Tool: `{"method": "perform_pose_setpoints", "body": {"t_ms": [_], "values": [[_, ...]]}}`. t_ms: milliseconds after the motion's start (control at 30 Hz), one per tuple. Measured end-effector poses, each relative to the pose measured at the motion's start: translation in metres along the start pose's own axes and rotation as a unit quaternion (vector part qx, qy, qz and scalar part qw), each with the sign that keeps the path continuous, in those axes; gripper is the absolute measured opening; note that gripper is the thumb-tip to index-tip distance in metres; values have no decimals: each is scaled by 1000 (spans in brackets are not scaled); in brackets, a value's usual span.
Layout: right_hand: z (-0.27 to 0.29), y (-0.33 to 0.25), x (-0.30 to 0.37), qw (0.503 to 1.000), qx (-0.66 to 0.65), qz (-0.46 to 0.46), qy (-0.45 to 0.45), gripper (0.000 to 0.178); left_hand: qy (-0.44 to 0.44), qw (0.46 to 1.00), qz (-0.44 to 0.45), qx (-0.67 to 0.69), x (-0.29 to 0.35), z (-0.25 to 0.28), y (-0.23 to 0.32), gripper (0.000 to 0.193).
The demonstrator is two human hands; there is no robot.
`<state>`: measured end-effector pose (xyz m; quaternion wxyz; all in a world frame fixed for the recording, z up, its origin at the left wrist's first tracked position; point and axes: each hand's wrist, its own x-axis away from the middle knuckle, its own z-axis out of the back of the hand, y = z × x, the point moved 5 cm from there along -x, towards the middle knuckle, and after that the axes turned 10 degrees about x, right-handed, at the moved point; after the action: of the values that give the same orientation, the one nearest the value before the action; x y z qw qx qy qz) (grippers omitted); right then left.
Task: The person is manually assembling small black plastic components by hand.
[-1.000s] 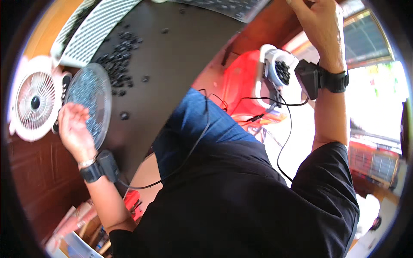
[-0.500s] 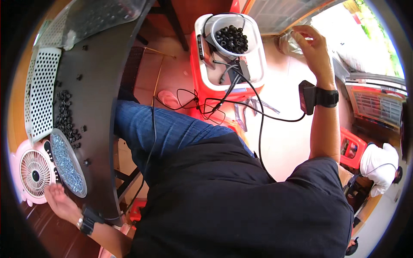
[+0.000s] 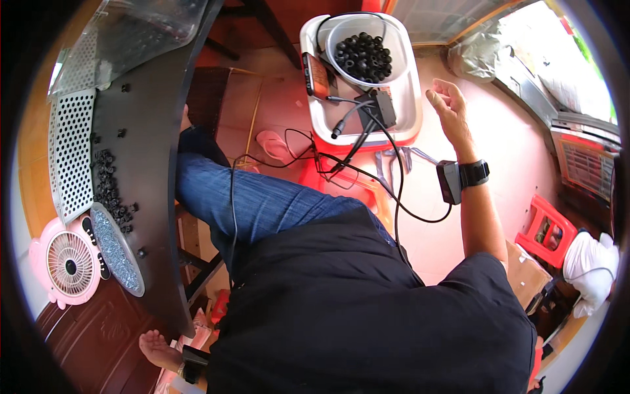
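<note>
left grip (image 3: 159, 350): farther from plate (image 3: 138, 291) (well apart) | right grip (image 3: 451, 117): nearer tub (image 3: 413, 98)

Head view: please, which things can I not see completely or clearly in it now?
In the head view:
Left hand: the forearm behind it is mostly hidden by the black shirt.
Lower black parts in the bowl: covered by those on top.
Single silvery bits beside the pink fan: too small to separate.
Clear plastic piece, upper left: cut off by the picture's edge.
Bright opening, upper right: details lost in glare.

Black short-sleeved shirt (image 3: 374, 315), blue jeans (image 3: 282, 200), black wrist straps (image 3: 474, 173), boxy module (image 3: 449, 182), black cable (image 3: 433, 222)
</note>
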<state>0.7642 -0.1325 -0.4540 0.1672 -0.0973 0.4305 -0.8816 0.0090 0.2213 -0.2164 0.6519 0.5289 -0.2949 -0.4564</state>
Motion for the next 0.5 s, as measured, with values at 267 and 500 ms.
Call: {"method": "perform_pose_setpoints", "body": {"t_ms": [267,500], "values": [[-38,-29,4,995,-88,-44,-9,35,93,983,149,-51,-28,90,-72,34],[-63,-18,9,982,-176,-61,-37,36,-16,976,195,-93,0,46,-100,39]]}}
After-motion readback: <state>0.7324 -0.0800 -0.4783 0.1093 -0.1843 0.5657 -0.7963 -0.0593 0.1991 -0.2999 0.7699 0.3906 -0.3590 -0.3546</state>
